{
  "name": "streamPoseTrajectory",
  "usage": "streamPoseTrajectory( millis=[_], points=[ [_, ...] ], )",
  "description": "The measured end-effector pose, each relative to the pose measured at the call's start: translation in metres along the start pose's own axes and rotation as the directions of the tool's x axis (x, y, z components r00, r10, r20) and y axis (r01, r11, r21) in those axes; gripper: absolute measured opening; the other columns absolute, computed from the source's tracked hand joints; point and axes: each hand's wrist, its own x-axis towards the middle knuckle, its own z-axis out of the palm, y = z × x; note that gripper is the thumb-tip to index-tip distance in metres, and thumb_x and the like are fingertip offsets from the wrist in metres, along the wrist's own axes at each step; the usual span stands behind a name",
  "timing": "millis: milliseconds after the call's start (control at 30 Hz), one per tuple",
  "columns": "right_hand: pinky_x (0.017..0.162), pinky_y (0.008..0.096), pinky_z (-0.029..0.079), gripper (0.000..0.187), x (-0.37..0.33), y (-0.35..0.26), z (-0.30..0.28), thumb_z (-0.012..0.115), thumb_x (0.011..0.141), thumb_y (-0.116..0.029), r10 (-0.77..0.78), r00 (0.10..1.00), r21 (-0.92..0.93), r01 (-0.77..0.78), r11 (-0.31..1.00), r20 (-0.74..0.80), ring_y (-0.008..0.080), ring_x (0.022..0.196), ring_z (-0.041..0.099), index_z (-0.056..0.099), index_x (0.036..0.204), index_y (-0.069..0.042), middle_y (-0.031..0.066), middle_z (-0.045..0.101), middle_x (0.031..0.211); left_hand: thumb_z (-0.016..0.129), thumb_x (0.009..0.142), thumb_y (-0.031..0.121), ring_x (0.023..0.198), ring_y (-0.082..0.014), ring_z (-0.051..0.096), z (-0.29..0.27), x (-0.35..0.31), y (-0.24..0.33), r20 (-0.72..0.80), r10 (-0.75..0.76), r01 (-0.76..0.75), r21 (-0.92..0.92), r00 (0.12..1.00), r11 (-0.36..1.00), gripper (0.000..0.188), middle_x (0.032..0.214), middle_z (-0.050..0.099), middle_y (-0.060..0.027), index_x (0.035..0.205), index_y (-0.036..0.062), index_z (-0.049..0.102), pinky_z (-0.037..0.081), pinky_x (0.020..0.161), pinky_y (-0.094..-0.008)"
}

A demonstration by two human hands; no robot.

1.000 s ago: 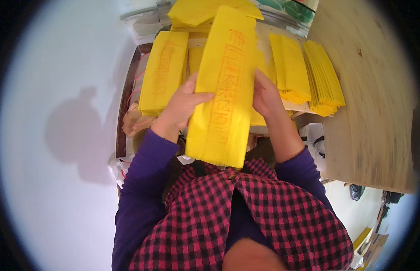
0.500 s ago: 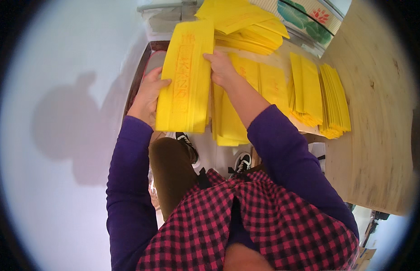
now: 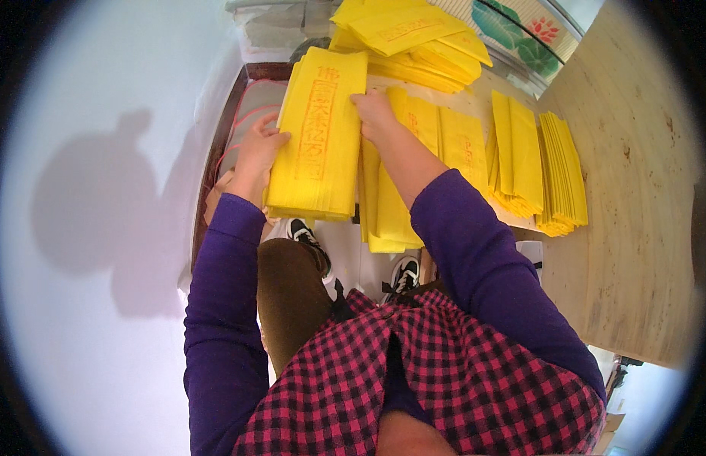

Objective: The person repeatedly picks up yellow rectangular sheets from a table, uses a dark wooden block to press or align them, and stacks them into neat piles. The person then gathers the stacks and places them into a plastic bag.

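Observation:
Between my hands is a stack of long yellow folded paper [image 3: 315, 144] with red printing down its face. My left hand [image 3: 259, 152] grips its left edge, thumb on the face and the fingers partly behind. On the opposite edge, my right hand [image 3: 374, 114] pinches the paper near its upper half. Just right of the held stack lie more yellow folded papers [image 3: 463, 148], partly covered by my right forearm. The held stack hides what is directly behind it.
A loose pile of yellow papers [image 3: 413, 49] lies at the back. Two fanned yellow bundles [image 3: 512, 152] sit at right beside a tall wooden board [image 3: 622, 197]. A white wall [image 3: 87, 327] runs along the left. A flower-painted panel [image 3: 505, 23] stands behind.
The top of the held stack has dipped and shifted slightly right, and its printing shows more sharply. Both hands keep their grip, each a little lower in the picture.

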Motion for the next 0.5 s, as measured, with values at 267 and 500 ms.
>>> streamPoseTrajectory(
  millis=[267,500],
  points=[
    [0.076,0.0344,0.049,0.033,0.007,-0.004,0.003,0.055,0.078,-0.003,-0.181,0.98,-0.354,0.141,0.924,-0.084,0.0274,0.091,0.06,0.053,0.11,0.006,0.0178,0.06,0.105,0.057,0.079,-0.004,0.087,-0.0191,0.058,0.0,0.003,-0.011,-0.016,0.058,-0.057,0.047,0.998,0.997,0.05,0.098,0.056,-0.0105,0.126,-0.0014,0.043,0.048,0.075,-0.0285],
    [0.091,0.0322,0.043,0.045,-0.064,-0.039,-0.063,0.061,0.079,-0.013,-0.4,0.916,-0.595,0.31,0.741,-0.02,0.0247,0.108,0.055,0.049,0.119,0.003,0.0171,0.056,0.117,0.064,0.076,0.007,0.102,-0.0231,0.057,-0.009,-0.003,-0.012,-0.055,0.344,-0.274,0.495,0.937,0.825,0.047,0.114,0.057,-0.0148,0.12,0.0006,0.052,0.047,0.083,-0.031]
  ],
)
